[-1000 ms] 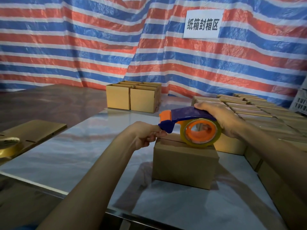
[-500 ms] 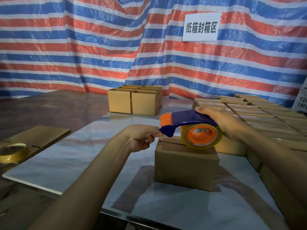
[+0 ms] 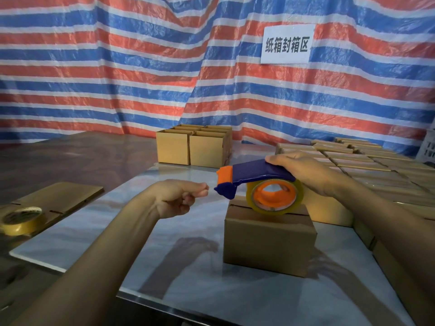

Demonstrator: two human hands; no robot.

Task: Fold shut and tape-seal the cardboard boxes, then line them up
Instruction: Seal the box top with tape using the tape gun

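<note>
Lower centre-right, a cardboard box (image 3: 268, 245) stands on the counter (image 3: 188, 290), flaps down, with the tape dispenser (image 3: 256, 174) resting roll-down on its top. The right grip (image 3: 303, 171) clasps the tape dispenser from above. The left grip (image 3: 175, 198), just left of its nose, is curled with thumb pinched to forefinger; whether on tape I cannot tell.

A red, white and blue striped tarpaulin (image 3: 117, 67) is hanging across the whole upper half of the frame, and it is creasing in vertical folds near the centre. A white sign (image 3: 287, 44) with dark Chinese characters is sitting on it at upper right. A glossy pale sheet (image 3: 188, 290) is covering the lower centre and is lying on a dark tabletop (image 3: 70, 156), which is showing at left. A white lattice crate (image 3: 427, 149) is standing at the right edge.
</note>
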